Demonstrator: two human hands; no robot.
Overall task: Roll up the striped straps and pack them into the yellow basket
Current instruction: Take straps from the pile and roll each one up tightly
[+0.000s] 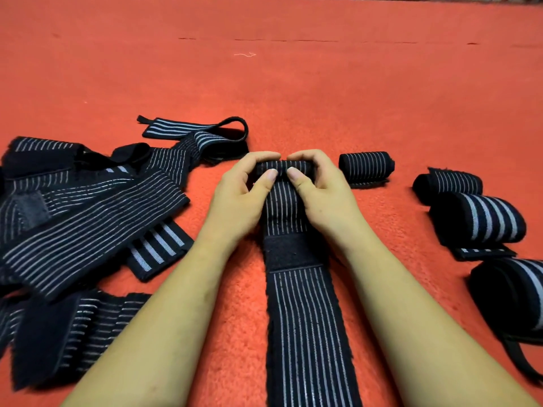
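A long black strap with thin white stripes (305,318) lies straight toward me on the red carpet, a black velcro patch across its middle. Its far end is curled into a small roll (283,166). My left hand (244,192) and my right hand (317,189) both pinch that roll, thumbs on the near side and fingers over the top. Several rolled straps lie to the right: one (365,166) just beside my right hand, others (452,183) (482,218) (514,295) further right. No yellow basket is in view.
A loose pile of unrolled striped straps (88,218) covers the carpet on the left, reaching to my left forearm. One looped strap (202,132) lies beyond my left hand. Red carpet (293,83) stretches far ahead.
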